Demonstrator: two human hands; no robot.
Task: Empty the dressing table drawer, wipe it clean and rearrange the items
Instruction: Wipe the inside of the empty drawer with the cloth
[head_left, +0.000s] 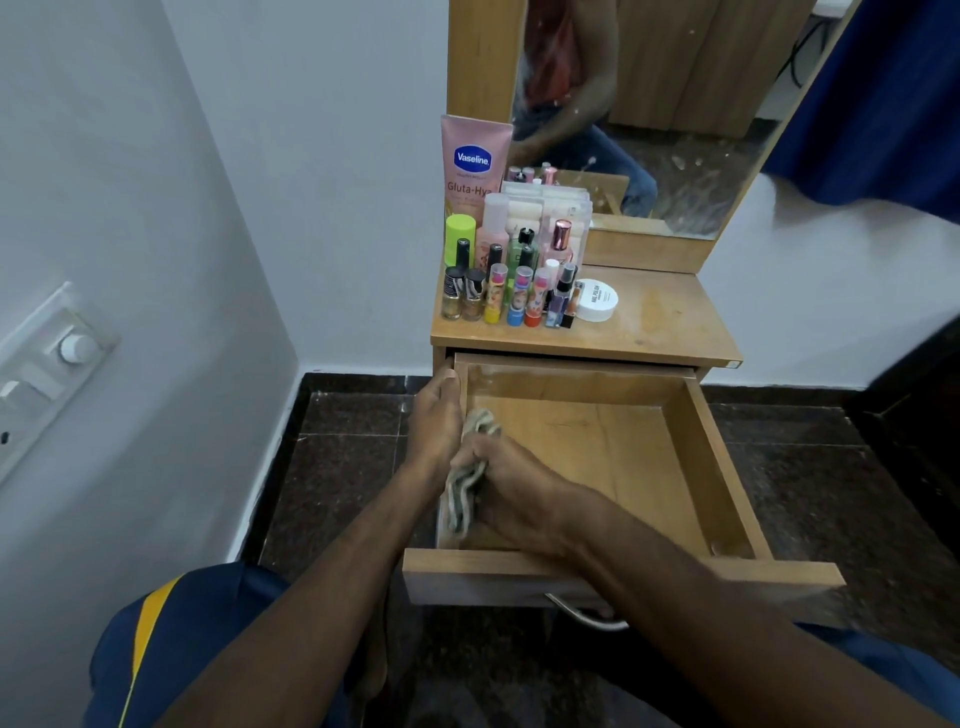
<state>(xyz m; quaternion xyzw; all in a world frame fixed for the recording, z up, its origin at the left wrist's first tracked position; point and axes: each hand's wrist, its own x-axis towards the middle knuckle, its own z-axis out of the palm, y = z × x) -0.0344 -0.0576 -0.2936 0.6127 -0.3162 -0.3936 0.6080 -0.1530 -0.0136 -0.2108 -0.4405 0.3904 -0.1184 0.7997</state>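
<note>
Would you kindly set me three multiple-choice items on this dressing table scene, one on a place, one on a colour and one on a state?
1. Where do the bottles stand?
A. in the drawer
B. on the tabletop
C. on the floor

2. What colour is the tall tube?
A. pink
B. black
C. blue

3. What does the right hand hold?
A. nothing
B. a jar
C. a cloth

Key: B, the bottles stand on the tabletop; A, the tube is pink; C, the right hand grips the cloth inside the drawer.
</note>
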